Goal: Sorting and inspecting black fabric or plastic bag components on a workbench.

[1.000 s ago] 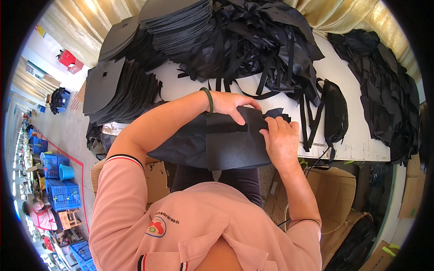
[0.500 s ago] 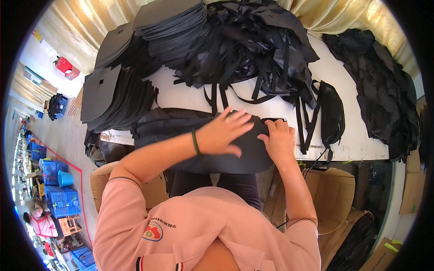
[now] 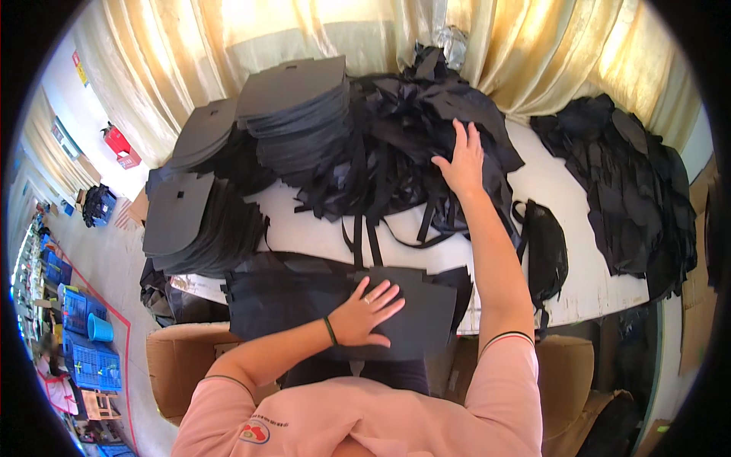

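Note:
A flat dark panel (image 3: 422,308) lies over black fabric (image 3: 282,297) at the table's front edge. My left hand (image 3: 368,311) rests on this panel, fingers spread, with a ring on one finger. Farther out, my right hand (image 3: 464,161) reaches to a big heap of black fabric pieces and straps (image 3: 396,145). Its fingers are stretched out and hold nothing; whether the fingertips touch the heap I cannot tell. Several black straps hang from the heap toward me.
Stacks of dark panels (image 3: 297,91) with small slots stand at the back left, another stack (image 3: 179,217) nearer. A black mesh pouch (image 3: 547,251) lies right on the white table (image 3: 601,293), beside a second fabric pile (image 3: 624,183). Cardboard boxes (image 3: 179,365) stand below the front edge.
My right hand has left the right edge of the panel and stretched forward to the fabric heap. My left hand has settled flat on the panel. The view has tilted up.

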Available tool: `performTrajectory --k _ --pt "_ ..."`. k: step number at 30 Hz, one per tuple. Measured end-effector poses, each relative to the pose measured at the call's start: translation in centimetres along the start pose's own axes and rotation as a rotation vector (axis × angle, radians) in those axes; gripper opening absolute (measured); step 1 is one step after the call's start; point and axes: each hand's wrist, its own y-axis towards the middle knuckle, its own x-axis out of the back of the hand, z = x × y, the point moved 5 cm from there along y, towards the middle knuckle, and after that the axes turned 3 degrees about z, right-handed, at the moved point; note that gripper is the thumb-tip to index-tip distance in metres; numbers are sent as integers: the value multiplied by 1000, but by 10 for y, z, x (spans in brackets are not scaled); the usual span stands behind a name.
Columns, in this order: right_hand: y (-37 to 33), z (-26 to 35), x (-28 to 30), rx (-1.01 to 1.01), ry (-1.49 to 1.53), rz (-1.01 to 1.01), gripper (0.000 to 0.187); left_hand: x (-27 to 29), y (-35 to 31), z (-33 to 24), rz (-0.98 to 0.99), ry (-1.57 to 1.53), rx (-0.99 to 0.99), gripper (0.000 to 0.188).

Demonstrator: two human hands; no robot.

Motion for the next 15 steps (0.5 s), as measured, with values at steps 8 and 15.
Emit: performTrajectory --k 8,15 --pt "90 -31 -68 -195 56 423 96 -1 3 -5 51 -63 12 92" --pt "11 1 -115 174 71 552 57 2 1 2 10 -99 40 91"
